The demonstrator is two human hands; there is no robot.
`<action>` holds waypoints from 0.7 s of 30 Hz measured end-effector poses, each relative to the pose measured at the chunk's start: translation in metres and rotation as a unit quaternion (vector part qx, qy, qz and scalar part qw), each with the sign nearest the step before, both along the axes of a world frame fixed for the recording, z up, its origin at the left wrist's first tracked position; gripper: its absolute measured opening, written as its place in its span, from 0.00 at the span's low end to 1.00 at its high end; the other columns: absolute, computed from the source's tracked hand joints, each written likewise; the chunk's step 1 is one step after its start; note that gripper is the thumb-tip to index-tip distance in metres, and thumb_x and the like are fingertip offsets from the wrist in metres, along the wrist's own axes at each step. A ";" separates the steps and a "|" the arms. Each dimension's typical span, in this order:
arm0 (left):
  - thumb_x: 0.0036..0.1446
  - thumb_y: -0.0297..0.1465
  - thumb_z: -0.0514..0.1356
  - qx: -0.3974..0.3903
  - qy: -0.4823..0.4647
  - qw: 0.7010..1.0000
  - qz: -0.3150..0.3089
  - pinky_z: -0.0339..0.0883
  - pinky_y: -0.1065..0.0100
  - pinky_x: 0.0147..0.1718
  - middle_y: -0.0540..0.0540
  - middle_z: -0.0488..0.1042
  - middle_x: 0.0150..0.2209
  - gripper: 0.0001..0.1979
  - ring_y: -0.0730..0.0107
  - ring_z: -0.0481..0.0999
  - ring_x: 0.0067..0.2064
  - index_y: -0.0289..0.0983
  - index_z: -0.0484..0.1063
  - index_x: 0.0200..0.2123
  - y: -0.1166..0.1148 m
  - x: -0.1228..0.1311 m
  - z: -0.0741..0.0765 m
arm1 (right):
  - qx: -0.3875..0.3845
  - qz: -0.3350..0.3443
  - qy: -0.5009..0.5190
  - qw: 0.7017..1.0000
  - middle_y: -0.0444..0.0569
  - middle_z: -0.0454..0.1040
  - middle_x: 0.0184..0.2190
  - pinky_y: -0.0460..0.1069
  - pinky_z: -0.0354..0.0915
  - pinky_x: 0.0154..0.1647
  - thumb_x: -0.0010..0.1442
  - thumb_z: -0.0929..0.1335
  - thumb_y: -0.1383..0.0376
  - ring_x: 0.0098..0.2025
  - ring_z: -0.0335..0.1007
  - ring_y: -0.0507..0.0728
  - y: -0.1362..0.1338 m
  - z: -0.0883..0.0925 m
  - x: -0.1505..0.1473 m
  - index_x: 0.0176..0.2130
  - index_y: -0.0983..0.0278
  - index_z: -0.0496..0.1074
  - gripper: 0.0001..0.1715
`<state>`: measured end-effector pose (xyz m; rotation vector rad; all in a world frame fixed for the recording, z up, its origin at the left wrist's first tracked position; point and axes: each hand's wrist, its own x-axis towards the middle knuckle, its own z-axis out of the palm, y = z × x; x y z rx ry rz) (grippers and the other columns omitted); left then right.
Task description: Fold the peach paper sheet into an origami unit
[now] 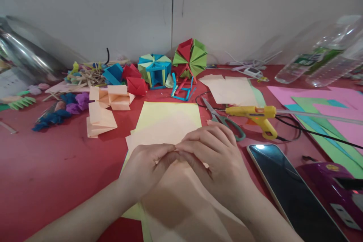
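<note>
A peach paper sheet [176,200] is pinched at its far edge between my two hands, its near part bending toward me. My left hand [147,166] closes thumb and fingers on that edge, and my right hand [212,155] does the same, their fingertips meeting in the middle. The exact fold under the fingers is hidden. Beneath them lies a stack of paper with a pale yellow sheet [167,111] on top at the far end. Several folded peach paper pieces [100,117] sit beyond my left hand.
Scissors [218,115] and a yellow glue gun [252,112] lie beyond my right hand. A phone [289,185] rests at the right. Paper models [154,70] stand by the wall; plastic bottles [295,66] lean at the back right. Coloured sheets [340,121] spread below the bottles.
</note>
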<state>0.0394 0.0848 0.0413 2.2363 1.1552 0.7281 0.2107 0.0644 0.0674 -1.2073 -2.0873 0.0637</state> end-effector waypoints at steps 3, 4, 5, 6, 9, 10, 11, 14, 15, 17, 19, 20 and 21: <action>0.60 0.31 0.53 -0.072 -0.048 0.996 -0.010 0.64 0.76 0.29 0.55 0.76 0.28 0.09 0.74 0.74 0.30 0.41 0.74 0.33 0.003 -0.001 -0.001 | 0.005 0.006 -0.002 1.000 0.45 0.75 0.32 0.53 0.56 0.46 0.57 0.66 0.69 0.36 0.65 0.54 0.002 -0.001 0.003 0.33 0.60 0.74 0.07; 0.60 0.32 0.53 -0.085 -0.060 0.994 -0.010 0.65 0.76 0.29 0.55 0.76 0.30 0.09 0.73 0.74 0.31 0.41 0.74 0.34 0.003 -0.001 -0.002 | 0.002 0.008 -0.001 1.000 0.45 0.75 0.32 0.53 0.57 0.44 0.57 0.66 0.69 0.36 0.65 0.55 0.003 -0.001 0.004 0.33 0.60 0.74 0.06; 0.60 0.32 0.53 -0.095 -0.072 0.993 -0.008 0.65 0.75 0.30 0.54 0.77 0.31 0.08 0.73 0.74 0.32 0.41 0.73 0.35 0.004 -0.001 -0.002 | -0.002 0.008 0.000 1.000 0.45 0.75 0.32 0.53 0.57 0.42 0.57 0.66 0.69 0.36 0.65 0.55 0.003 -0.001 0.005 0.32 0.60 0.74 0.06; 0.60 0.32 0.54 -0.107 -0.081 0.991 -0.006 0.65 0.75 0.31 0.54 0.77 0.32 0.08 0.73 0.74 0.33 0.41 0.73 0.36 0.004 -0.001 -0.003 | -0.007 0.009 0.002 1.000 0.45 0.75 0.33 0.52 0.57 0.41 0.57 0.67 0.68 0.37 0.65 0.55 0.004 -0.002 0.006 0.32 0.60 0.74 0.06; 0.58 0.31 0.55 -0.155 -0.106 0.982 -0.009 0.66 0.74 0.34 0.53 0.77 0.33 0.07 0.71 0.75 0.35 0.41 0.72 0.37 0.003 0.001 -0.003 | -0.027 0.008 0.014 1.000 0.45 0.74 0.32 0.52 0.57 0.40 0.57 0.66 0.69 0.37 0.64 0.55 0.005 -0.003 0.006 0.31 0.61 0.72 0.05; 0.57 0.30 0.56 -0.176 -0.114 0.978 -0.012 0.66 0.73 0.34 0.53 0.77 0.34 0.06 0.71 0.75 0.36 0.41 0.72 0.37 0.003 0.002 -0.003 | -0.031 0.006 0.016 0.999 0.45 0.74 0.32 0.52 0.57 0.40 0.57 0.66 0.69 0.36 0.64 0.55 0.005 -0.003 0.006 0.31 0.61 0.72 0.05; 0.55 0.29 0.57 -0.194 -0.121 0.974 -0.013 0.66 0.73 0.35 0.54 0.77 0.34 0.06 0.71 0.75 0.37 0.42 0.72 0.37 0.003 0.003 -0.002 | -0.035 0.004 0.018 0.999 0.45 0.74 0.32 0.51 0.57 0.40 0.57 0.66 0.70 0.36 0.64 0.55 0.005 -0.003 0.006 0.30 0.62 0.71 0.05; 0.50 0.25 0.59 -0.213 -0.124 0.969 -0.003 0.66 0.74 0.33 0.55 0.76 0.34 0.10 0.71 0.74 0.36 0.42 0.71 0.37 0.003 0.005 -0.001 | -0.039 -0.008 0.017 0.999 0.45 0.73 0.31 0.51 0.56 0.39 0.58 0.65 0.70 0.36 0.63 0.55 0.005 -0.003 0.007 0.30 0.62 0.70 0.06; 0.50 0.25 0.59 -0.209 -0.118 0.971 0.001 0.65 0.74 0.31 0.55 0.75 0.33 0.09 0.71 0.74 0.34 0.42 0.72 0.36 0.003 0.005 0.000 | -0.039 -0.013 0.015 0.999 0.45 0.73 0.31 0.52 0.56 0.39 0.58 0.65 0.70 0.36 0.63 0.55 0.005 -0.003 0.008 0.30 0.62 0.69 0.06; 0.51 0.27 0.58 -0.195 -0.097 0.976 0.008 0.63 0.74 0.26 0.55 0.74 0.28 0.05 0.72 0.72 0.29 0.41 0.72 0.32 0.005 0.004 0.000 | -0.033 -0.019 0.012 0.999 0.45 0.73 0.32 0.52 0.56 0.40 0.58 0.64 0.69 0.36 0.63 0.55 0.005 -0.002 0.009 0.30 0.61 0.70 0.07; 0.53 0.28 0.57 -0.173 -0.077 0.982 0.013 0.62 0.74 0.24 0.55 0.73 0.26 0.04 0.72 0.71 0.28 0.40 0.71 0.31 0.006 0.004 -0.001 | -0.019 -0.021 0.003 1.000 0.46 0.74 0.32 0.52 0.56 0.40 0.59 0.64 0.68 0.37 0.64 0.56 0.006 -0.002 0.010 0.31 0.61 0.71 0.07; 0.53 0.28 0.56 -0.160 -0.069 0.985 0.015 0.62 0.74 0.24 0.54 0.73 0.26 0.05 0.72 0.71 0.28 0.40 0.72 0.31 0.006 0.003 -0.001 | -0.012 -0.021 -0.005 1.000 0.46 0.74 0.32 0.52 0.56 0.41 0.59 0.64 0.68 0.37 0.64 0.55 0.006 -0.002 0.010 0.31 0.61 0.72 0.08; 0.54 0.27 0.55 -0.147 -0.063 0.987 0.016 0.63 0.74 0.25 0.54 0.74 0.28 0.06 0.71 0.72 0.29 0.41 0.72 0.32 0.006 0.003 -0.001 | -0.003 -0.021 -0.012 1.000 0.46 0.74 0.32 0.52 0.56 0.41 0.59 0.64 0.68 0.36 0.64 0.55 0.005 -0.003 0.010 0.31 0.60 0.72 0.08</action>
